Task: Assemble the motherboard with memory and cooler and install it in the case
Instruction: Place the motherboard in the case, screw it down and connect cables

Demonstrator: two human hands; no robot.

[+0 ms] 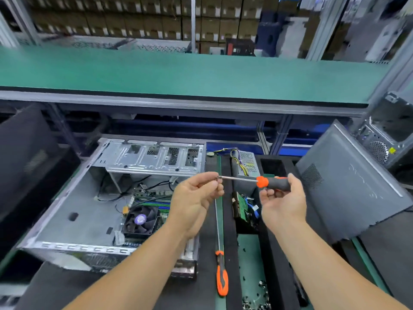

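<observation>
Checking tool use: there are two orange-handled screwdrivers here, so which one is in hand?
The shorter screwdriver, held level by the right hand with the left hand at its tip. The long one lies untouched on the bench.

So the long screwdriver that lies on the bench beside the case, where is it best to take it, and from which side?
Probably by the orange and black handle of the long screwdriver, coming from above. It lies flat on the mat with the handle nearest the person and the thin shaft pointing away. The handle is thick and free on both sides; the open case lies to its left.

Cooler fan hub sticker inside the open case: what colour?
Purple round sticker on the black fan, clearest in the head view.
</observation>
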